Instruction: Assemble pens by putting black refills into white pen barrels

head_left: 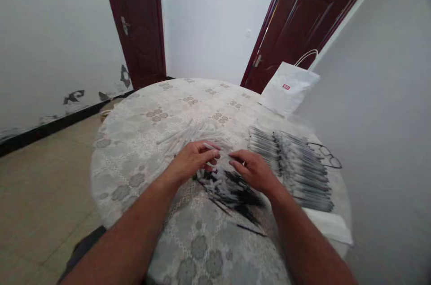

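My left hand is closed with a pale, translucent pen barrel between thumb and fingers. Just to its right, my right hand is pinched, its fingertips pointing at the left hand. Whatever lies between those fingertips is too small and blurred to name. Beyond the left hand spreads a loose pile of similar pale barrels. Under and in front of both hands lies a heap of thin black pen refills with light ends. One black refill rests apart, nearer to me.
Rows of grey pens lie side by side at the right of the round table. Eyeglasses sit at their far-right edge. A white paper bag stands at the back right, and a folded white item lies near my right forearm.
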### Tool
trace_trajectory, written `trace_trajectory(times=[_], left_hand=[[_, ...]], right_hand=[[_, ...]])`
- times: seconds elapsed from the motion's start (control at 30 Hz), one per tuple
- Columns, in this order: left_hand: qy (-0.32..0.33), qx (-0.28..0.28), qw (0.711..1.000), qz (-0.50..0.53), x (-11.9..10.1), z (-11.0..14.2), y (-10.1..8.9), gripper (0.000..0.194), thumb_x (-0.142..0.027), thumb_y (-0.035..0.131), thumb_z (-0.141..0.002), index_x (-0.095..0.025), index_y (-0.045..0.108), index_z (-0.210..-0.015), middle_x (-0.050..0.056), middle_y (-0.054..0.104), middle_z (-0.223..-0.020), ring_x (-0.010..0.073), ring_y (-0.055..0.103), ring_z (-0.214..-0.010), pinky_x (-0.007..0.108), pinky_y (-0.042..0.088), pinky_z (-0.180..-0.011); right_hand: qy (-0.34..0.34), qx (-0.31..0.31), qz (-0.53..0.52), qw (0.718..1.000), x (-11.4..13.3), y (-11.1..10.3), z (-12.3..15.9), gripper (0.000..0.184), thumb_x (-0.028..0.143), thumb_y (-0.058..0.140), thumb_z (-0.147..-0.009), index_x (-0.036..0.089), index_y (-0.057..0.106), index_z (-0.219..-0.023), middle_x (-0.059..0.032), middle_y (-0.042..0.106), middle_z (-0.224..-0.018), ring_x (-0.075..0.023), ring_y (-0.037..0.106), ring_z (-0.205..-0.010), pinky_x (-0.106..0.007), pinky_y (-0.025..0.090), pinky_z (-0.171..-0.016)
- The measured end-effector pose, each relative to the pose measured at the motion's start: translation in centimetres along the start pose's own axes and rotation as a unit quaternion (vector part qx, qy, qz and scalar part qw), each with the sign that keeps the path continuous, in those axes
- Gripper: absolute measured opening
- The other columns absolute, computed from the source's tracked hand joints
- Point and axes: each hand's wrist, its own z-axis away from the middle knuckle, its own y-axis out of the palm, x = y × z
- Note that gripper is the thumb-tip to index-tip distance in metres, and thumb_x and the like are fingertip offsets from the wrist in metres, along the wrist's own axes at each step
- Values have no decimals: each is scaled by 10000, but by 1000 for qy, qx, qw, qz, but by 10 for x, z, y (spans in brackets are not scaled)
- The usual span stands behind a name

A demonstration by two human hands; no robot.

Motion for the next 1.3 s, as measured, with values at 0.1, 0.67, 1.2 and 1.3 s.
trace_trajectory(times=[0.1,0.67,1.2,1.3], left_hand=[[9,-22,1000,7,2,-1,1,290,-393,716,-820,-161,706,-993,71,710,-870,183,669,-757,291,581,-619],[20,-170,971,169,-1,-8,-13,213,-332,690,-848,-132,618,-863,88,699,-889,167,677,-705,312,607,-576],[14,-180,958,222,1,-9,-15,142,-250,681,-865,-136,597,-861,89,720,-842,198,728,-755,304,612,-606],[15,-177,958,226,2,-9,-16,143,-247,682,-866,-133,597,-853,88,720,-832,196,729,-735,307,612,-596]], right_hand=[[23,82,-7,996,-3,-19,4,218,294,607,-920,202,704,-1091,-34,733,-932,-151,650,-813,-243,455,-760],[145,339,180,912,-43,-26,15,253,198,579,-732,159,788,-869,-92,759,-838,-187,648,-725,-260,347,-578],[58,190,7,980,-35,-24,11,80,201,562,-791,188,629,-833,11,617,-742,-126,517,-656,-225,346,-590],[62,200,6,978,-38,-15,11,104,188,579,-786,188,655,-857,3,642,-764,-131,538,-671,-227,364,-605]])
